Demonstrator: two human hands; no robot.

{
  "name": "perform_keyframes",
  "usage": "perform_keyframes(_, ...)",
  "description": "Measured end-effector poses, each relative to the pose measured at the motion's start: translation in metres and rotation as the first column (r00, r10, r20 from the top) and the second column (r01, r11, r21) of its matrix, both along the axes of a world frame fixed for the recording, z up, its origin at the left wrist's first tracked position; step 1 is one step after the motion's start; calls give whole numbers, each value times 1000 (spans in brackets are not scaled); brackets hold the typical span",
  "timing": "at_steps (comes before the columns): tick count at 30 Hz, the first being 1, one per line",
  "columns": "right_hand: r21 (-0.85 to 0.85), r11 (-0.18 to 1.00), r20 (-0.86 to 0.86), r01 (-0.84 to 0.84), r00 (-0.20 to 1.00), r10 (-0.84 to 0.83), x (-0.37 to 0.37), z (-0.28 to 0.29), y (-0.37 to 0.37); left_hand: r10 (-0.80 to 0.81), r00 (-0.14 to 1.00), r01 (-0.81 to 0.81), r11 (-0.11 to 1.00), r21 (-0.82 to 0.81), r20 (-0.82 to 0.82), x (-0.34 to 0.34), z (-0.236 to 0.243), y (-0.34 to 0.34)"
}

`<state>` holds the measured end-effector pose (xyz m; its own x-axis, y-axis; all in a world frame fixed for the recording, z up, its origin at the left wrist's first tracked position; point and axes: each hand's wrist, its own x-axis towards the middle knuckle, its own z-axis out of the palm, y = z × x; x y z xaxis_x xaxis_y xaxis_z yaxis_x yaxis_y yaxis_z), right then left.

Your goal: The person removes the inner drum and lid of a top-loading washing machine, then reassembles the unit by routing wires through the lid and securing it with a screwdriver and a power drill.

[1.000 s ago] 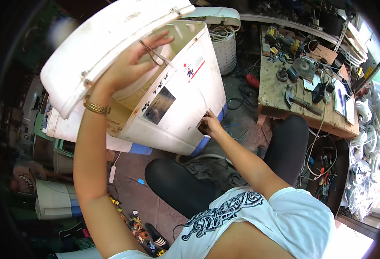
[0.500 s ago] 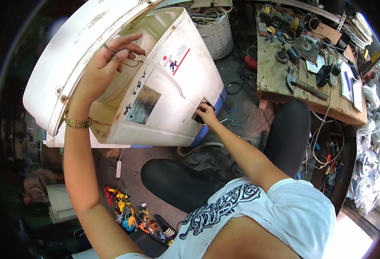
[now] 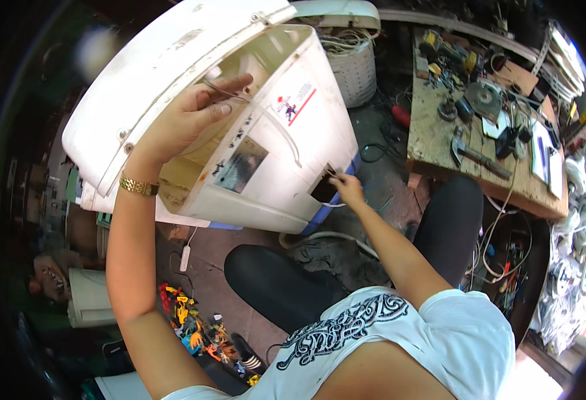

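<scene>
A white plastic machine body [image 3: 286,173] with blue base trim stands tilted before me, its top raised as a loose-looking lid [image 3: 139,80]. My left hand [image 3: 193,120] is at the open rim under the lid, a thin cord [image 3: 236,93] held among its fingers. A pale strap or tube [image 3: 286,140] hangs down the panel from there. My right hand [image 3: 349,188] pinches small dark wires at a square cutout [image 3: 323,190] low on the panel; a white cable droops from that hole. What lies inside the cutout is too dark to tell.
A wooden bench [image 3: 433,133] at right bears a drill, hammer and tools. Behind the body stands a perforated drum [image 3: 353,73] of cables. Colourful small pieces [image 3: 186,320] lie by my left foot. Cords and cloth lie around my knees; white plastic parts [image 3: 573,220] pile at far right.
My right hand's fingers have come slightly out of the cutout, uncovering more of the hole and a white cable below it. The view has shifted slightly; my left hand remains at the rim.
</scene>
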<state>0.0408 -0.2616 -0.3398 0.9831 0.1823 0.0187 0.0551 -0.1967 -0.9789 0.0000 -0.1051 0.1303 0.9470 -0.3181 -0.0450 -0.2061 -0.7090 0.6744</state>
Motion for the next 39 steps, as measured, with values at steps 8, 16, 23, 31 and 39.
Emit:
perform_keyframes(8, -488, 872, 119, 23, 992, 40, 6, 60, -85, 100, 993, -104, 992, 64, 65, -3, -20, -6)
perform_keyframes(16, 444, 895, 284, -42, 954, -96, 65, 289, -123, 119, 993, -121, 942, -314, -26, -4, -22, -7)
perform_keyframes(23, -236, 784, 319, -575, 716, 621, 47, 320, -56, 294, 951, -256, 924, -285, 98, -3, -25, -26)
perform_keyframes(31, 251, 886, 393, -390, 877, 275, 62, 326, -58, 277, 896, -272, 960, -64, 347, 7, -9, -17)
perform_keyframes(39, 354, 837, 497, -418, 842, 210, 60, 427, -41, 318, 826, -401, 912, 88, 466, 4, -21, -14)
